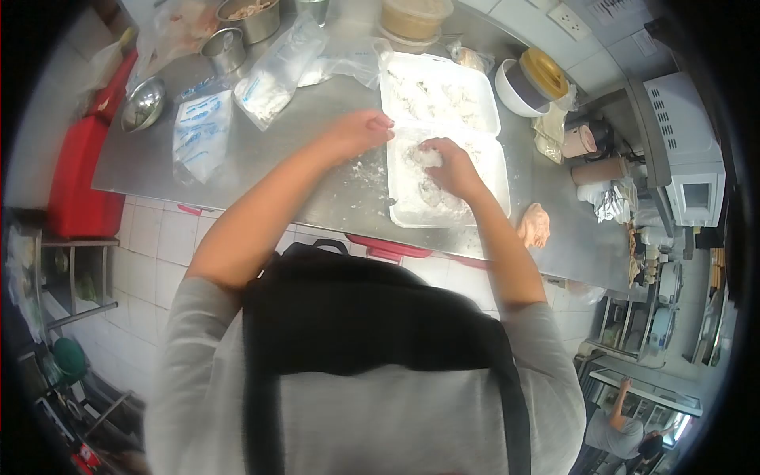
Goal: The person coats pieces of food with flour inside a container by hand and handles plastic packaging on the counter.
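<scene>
An open white foam box [393, 186] lies on the steel table, with white flour-like powder in both halves. My right hand [455, 168] is inside the near half, its fingers closed round a powder-coated piece [428, 157]. What lies under the coating is hidden. My left hand [364, 133] is at the left edge of the box, close to the fold, with its fingers curled together. Whether it grips anything there does not show. To the right of the box a raw piece of chicken [534, 226] rests on the table.
Powder is scattered on the steel table [317, 194]. Plastic bags of white powder [202, 131] lie left, near a metal bowl [143, 104] and metal pots [224, 51]. A lidded tub [412, 20] and white bowl [507, 91] stand behind. Another person [616, 431] works far right.
</scene>
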`<state>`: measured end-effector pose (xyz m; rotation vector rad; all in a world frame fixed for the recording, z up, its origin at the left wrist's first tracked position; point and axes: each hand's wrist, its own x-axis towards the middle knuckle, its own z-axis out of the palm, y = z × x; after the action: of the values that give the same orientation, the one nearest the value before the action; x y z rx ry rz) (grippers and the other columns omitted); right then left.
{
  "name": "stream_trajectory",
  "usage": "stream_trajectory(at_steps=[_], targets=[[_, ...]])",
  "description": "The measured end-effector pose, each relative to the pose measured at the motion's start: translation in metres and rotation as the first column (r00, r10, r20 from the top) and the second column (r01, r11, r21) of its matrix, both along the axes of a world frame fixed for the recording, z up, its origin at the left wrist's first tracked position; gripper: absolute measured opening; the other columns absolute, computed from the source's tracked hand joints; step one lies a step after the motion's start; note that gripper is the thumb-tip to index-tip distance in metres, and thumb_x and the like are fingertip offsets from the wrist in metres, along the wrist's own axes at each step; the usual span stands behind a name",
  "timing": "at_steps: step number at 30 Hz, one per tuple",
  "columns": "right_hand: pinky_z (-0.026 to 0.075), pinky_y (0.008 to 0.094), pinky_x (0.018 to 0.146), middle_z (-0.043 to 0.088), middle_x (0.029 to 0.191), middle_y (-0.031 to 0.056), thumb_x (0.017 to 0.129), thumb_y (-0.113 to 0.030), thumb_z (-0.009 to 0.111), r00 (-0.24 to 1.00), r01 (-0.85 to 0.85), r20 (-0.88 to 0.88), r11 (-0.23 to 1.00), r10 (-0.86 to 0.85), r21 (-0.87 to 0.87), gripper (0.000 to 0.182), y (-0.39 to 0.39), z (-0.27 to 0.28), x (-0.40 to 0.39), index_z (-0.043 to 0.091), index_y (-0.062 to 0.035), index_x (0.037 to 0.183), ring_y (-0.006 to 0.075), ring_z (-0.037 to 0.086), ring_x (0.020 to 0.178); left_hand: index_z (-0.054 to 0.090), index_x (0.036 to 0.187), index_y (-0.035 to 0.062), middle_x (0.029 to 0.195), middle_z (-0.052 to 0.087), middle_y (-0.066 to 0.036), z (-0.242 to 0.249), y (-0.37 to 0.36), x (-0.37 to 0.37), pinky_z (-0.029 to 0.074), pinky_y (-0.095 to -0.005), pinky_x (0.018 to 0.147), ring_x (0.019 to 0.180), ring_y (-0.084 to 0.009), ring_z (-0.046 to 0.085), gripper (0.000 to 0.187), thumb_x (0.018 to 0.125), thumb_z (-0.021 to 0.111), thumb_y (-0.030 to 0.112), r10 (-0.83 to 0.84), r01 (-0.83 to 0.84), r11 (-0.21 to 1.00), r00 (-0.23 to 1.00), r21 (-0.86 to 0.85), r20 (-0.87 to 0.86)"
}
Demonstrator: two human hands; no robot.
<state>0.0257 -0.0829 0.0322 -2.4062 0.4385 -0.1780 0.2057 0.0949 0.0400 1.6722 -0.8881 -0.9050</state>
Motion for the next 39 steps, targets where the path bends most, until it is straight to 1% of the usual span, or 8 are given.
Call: stream_trajectory(at_steps=[4, 10, 16, 22, 25, 31, 34, 39], targets=[[0.045, 0.0360, 0.086, 0.057, 0.114, 0.0096, 0.079, -0.002, 0.064, 0.958, 0.217, -0.084, 0.504, -0.274, 0.836, 0.045, -0.019, 0.005, 0.002, 0.050, -0.0069, 0.121, 0.0225, 0.057, 0.103, 0.058, 0.106, 0.0050, 0.091, 0.061, -0.005, -0.017, -0.049, -0.008, 0.047, -0.0267, 0.072, 0.079, -0.0135, 0.058, 0.032, 0.082, 0.066, 0.025, 0.011, -0.012, 1.000, 0.983, -0.007, -0.182], [0.047, 0.0384, 0.083, 0.057, 0.103, 0.0052, 0.083, -0.002, 0.058, 0.971, 0.084, -0.066, 0.072, -0.229, 0.994, 0.055, -0.006, 0.039, -0.003, 0.034, -0.0040, 0.132, 0.0159, 0.057, 0.095, 0.055, 0.095, 0.0060, 0.086, 0.059, -0.006, 0.001, -0.076, -0.016, 0.049, -0.0265, 0.063, 0.073, -0.0139, 0.057, 0.029, 0.080, 0.069, 0.026, -0.013, 0.035, 0.999, 0.884, 0.038, -0.467], [0.046, 0.0310, 0.084, 0.054, 0.111, 0.0123, 0.080, 0.002, 0.061, 0.967, 0.055, 0.080, 0.505, -0.242, 0.861, 0.046, 0.000, 0.020, -0.003, 0.044, -0.0060, 0.122, 0.0194, 0.057, 0.098, 0.052, 0.094, 0.0087, 0.083, 0.057, -0.005, -0.001, -0.074, -0.025, 0.050, -0.0293, 0.063, 0.065, -0.0155, 0.056, 0.030, 0.078, 0.071, 0.024, -0.032, 0.061, 0.997, 0.866, 0.041, -0.499], [0.045, 0.0269, 0.076, 0.057, 0.102, 0.0084, 0.080, 0.000, 0.063, 0.955, 0.147, 0.026, 0.549, -0.294, 0.823, 0.044, -0.003, 0.019, -0.004, 0.045, -0.0069, 0.120, 0.0149, 0.056, 0.091, 0.051, 0.100, 0.0090, 0.086, 0.058, -0.006, -0.011, -0.073, -0.023, 0.051, -0.0306, 0.065, 0.067, -0.0163, 0.057, 0.030, 0.079, 0.070, 0.020, -0.056, 0.054, 0.998, 0.803, -0.020, -0.593], [0.045, 0.0265, 0.076, 0.057, 0.101, 0.0079, 0.080, -0.001, 0.064, 0.934, 0.122, -0.008, 0.297, -0.358, 0.947, 0.045, -0.002, 0.019, -0.003, 0.045, -0.0063, 0.121, 0.0145, 0.056, 0.091, 0.051, 0.103, 0.0089, 0.087, 0.058, -0.006, -0.012, -0.073, -0.023, 0.051, -0.0314, 0.066, 0.071, -0.0160, 0.058, 0.031, 0.080, 0.069, 0.018, -0.078, 0.072, 0.997, 0.813, -0.034, -0.577], [0.047, 0.0332, 0.083, 0.057, 0.103, 0.0102, 0.079, 0.002, 0.062, 0.955, 0.051, 0.154, 0.653, -0.252, 0.755, 0.056, 0.011, 0.021, -0.004, 0.037, -0.0012, 0.129, 0.0175, 0.058, 0.095, 0.051, 0.107, 0.0092, 0.093, 0.056, -0.006, -0.007, -0.069, -0.022, 0.051, -0.0326, 0.075, 0.082, -0.0154, 0.058, 0.031, 0.081, 0.068, 0.013, -0.116, 0.110, 0.993, 0.804, -0.046, -0.584], [0.047, 0.0326, 0.082, 0.058, 0.101, 0.0101, 0.078, 0.003, 0.063, 0.952, 0.011, 0.095, 0.344, -0.290, 0.939, 0.058, 0.004, 0.019, -0.006, 0.037, -0.0012, 0.130, 0.0177, 0.058, 0.094, 0.050, 0.108, 0.0091, 0.096, 0.056, -0.006, -0.008, -0.066, -0.019, 0.050, -0.0340, 0.078, 0.086, -0.0166, 0.058, 0.032, 0.081, 0.067, 0.010, -0.166, 0.134, 0.986, 0.770, -0.099, -0.616], [0.047, 0.0318, 0.082, 0.057, 0.104, 0.0106, 0.078, 0.003, 0.063, 0.962, 0.033, 0.094, 0.454, -0.255, 0.890, 0.060, 0.005, 0.017, -0.006, 0.037, -0.0014, 0.132, 0.0176, 0.058, 0.095, 0.050, 0.110, 0.0097, 0.102, 0.055, -0.006, -0.009, -0.066, -0.024, 0.049, -0.0362, 0.079, 0.095, -0.0172, 0.056, 0.033, 0.081, 0.066, 0.008, -0.154, 0.110, 0.988, 0.771, -0.108, -0.618]])
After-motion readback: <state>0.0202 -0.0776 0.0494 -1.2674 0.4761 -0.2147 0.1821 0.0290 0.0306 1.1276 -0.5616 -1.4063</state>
